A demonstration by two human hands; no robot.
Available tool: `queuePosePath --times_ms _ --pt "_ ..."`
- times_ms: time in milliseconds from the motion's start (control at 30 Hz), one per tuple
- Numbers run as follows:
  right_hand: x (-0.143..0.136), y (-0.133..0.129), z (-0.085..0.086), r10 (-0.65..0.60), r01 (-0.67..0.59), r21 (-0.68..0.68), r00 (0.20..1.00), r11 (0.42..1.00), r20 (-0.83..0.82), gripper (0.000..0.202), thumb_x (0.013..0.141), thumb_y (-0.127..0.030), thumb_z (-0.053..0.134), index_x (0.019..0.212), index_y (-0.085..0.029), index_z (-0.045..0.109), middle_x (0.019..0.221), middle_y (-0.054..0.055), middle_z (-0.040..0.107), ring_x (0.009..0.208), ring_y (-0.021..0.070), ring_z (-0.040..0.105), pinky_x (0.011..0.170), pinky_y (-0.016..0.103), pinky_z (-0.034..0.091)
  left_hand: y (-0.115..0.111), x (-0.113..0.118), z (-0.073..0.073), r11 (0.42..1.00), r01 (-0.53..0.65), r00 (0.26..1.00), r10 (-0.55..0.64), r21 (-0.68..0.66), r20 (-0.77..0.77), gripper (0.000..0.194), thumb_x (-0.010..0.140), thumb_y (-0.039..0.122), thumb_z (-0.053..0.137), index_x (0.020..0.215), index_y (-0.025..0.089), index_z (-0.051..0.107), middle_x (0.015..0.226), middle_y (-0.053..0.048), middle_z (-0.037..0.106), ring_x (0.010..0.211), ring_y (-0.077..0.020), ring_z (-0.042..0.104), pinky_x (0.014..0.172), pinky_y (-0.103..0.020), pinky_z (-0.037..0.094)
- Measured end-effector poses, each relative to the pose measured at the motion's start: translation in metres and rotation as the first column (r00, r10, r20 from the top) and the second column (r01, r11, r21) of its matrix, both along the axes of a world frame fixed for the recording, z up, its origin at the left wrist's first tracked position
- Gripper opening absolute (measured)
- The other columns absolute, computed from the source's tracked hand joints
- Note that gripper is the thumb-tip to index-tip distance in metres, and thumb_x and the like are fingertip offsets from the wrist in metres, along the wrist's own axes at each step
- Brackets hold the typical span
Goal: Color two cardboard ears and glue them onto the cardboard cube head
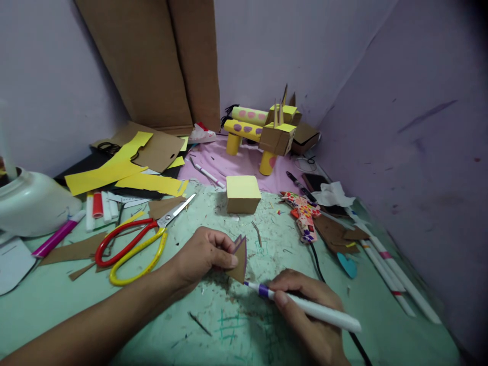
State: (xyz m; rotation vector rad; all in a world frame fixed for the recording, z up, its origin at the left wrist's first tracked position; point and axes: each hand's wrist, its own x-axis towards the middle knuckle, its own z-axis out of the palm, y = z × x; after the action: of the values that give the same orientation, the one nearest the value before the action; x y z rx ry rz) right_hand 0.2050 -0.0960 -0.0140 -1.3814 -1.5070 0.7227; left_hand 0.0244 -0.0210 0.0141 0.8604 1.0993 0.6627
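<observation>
Between the thumb and fingers of my left hand (pixel 208 256) is a small pointed piece of cardboard (pixel 239 263) with purple along its edges. My right hand (pixel 310 310) grips a white marker (pixel 320 311) with a purple band, its tip at the lower corner of the cardboard piece. Beyond both hands sits a small cardboard box (pixel 243 204) with a pale yellow top. To the left of my left hand lie scissors (pixel 158 223) with red and yellow handles, blades spread a little.
Two yellow cardboard animal figures (pixel 247 129) stand at the back. Yellow paper strips (pixel 110 175) and cardboard scraps lie left, near a white pot (pixel 41 203). On the right are a patterned glue gun (pixel 303 213) with a black cord, a blue heart (pixel 346 265) and white markers (pixel 400 274).
</observation>
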Motion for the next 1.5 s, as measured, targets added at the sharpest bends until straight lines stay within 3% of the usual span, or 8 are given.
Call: queuePosePath --times_ms 267,533,733,1000,1233,1500 --pt "-0.0041 0.0023 0.0027 -0.073 0.074 -0.014 0.997 0.997 0.011 0.016 0.075 -0.032 0.059 0.066 -0.024 0.069 0.058 0.001 0.068 0.053 0.0171 0.060 0.049 0.026 0.041 0.0006 -0.0002 -0.0016 1.000 -0.011 1.000 0.011 -0.007 0.008 0.010 0.042 0.013 0.067 0.044 0.014 0.057 0.038 0.005 0.048 0.040 -0.0054 0.035 0.045 -0.023 0.021" --pt "0.0006 -0.0016 -0.0015 0.061 -0.061 -0.018 0.998 0.998 0.011 0.017 0.076 -0.031 0.058 0.065 -0.024 0.069 0.058 0.001 0.067 0.055 0.0177 0.060 0.052 0.027 0.042 0.0003 0.0004 -0.0016 1.000 -0.024 1.000 0.024 -0.009 0.013 0.011 0.043 0.014 0.067 0.045 0.014 0.056 0.038 0.006 0.048 0.039 -0.0048 0.034 0.043 -0.022 0.019" --pt "-0.0018 0.0015 0.0026 -0.061 0.062 -0.019 0.998 0.998 0.033 0.019 0.077 -0.034 0.058 0.067 -0.022 0.069 0.059 0.003 0.068 0.053 0.0176 0.060 0.048 0.026 0.041 -0.0009 0.0009 -0.0023 1.000 -0.017 1.000 0.017 0.001 0.004 0.010 0.044 0.013 0.067 0.045 0.014 0.057 0.039 0.006 0.048 0.040 -0.0049 0.035 0.044 -0.022 0.021" --pt "0.0018 -0.0010 -0.0016 0.062 -0.063 -0.040 0.998 0.997 -0.029 0.020 0.075 -0.031 0.058 0.060 -0.022 0.068 0.052 0.001 0.062 0.050 0.0165 0.056 0.048 0.026 0.039 -0.0003 0.0005 -0.0028 0.999 -0.034 0.999 0.034 -0.007 0.002 0.010 0.043 0.013 0.067 0.045 0.014 0.057 0.039 0.005 0.049 0.040 -0.0048 0.036 0.044 -0.021 0.022" --pt "-0.0018 0.0004 0.0041 -0.092 0.092 -0.050 0.996 0.994 0.012 0.017 0.073 -0.033 0.060 0.063 -0.023 0.069 0.056 0.001 0.065 0.050 0.0164 0.056 0.048 0.025 0.039 -0.0001 0.0009 -0.0028 1.000 -0.024 1.000 0.024 -0.003 0.008 0.010 0.043 0.013 0.066 0.045 0.014 0.056 0.038 0.006 0.048 0.040 -0.0045 0.035 0.044 -0.021 0.020" --pt "0.0009 -0.0017 0.0019 -0.002 0.000 -0.073 1.000 0.997 -0.029 0.020 0.074 -0.033 0.057 0.060 -0.022 0.067 0.053 0.001 0.062 0.051 0.0166 0.055 0.049 0.026 0.038 0.0000 0.0003 -0.0026 1.000 -0.021 1.000 0.021 -0.013 0.006 0.010 0.043 0.015 0.067 0.045 0.013 0.057 0.039 0.005 0.049 0.040 -0.0051 0.037 0.045 -0.021 0.023"
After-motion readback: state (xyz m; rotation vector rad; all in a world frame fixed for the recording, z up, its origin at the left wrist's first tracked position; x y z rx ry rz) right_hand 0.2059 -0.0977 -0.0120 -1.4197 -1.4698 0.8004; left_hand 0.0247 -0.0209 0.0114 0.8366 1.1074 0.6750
